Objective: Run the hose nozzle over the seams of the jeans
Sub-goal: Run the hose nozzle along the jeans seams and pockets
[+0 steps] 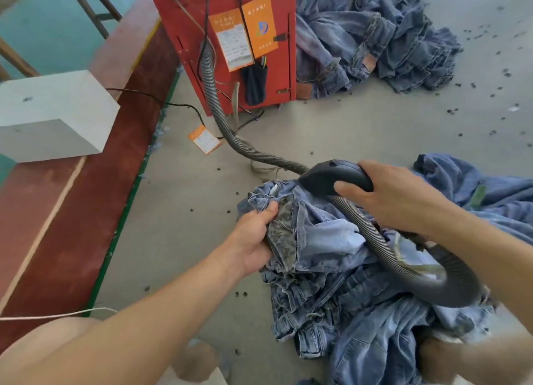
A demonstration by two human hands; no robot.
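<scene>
The crumpled blue denim jeans (pixel 331 272) lie on the grey floor (pixel 202 240). An inside-out seam is pinched by the left hand (pixel 256 240); the black plastic hose nozzle (pixel 331 177) is gripped by the right hand (pixel 386 194), fingers (pixel 346 187) wrapped. Next, the nozzle likely needs lowering onto that seam.

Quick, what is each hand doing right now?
Left hand: closed, gripping a bunched fold of the jeans.
Right hand: closed around the black hose nozzle.
</scene>
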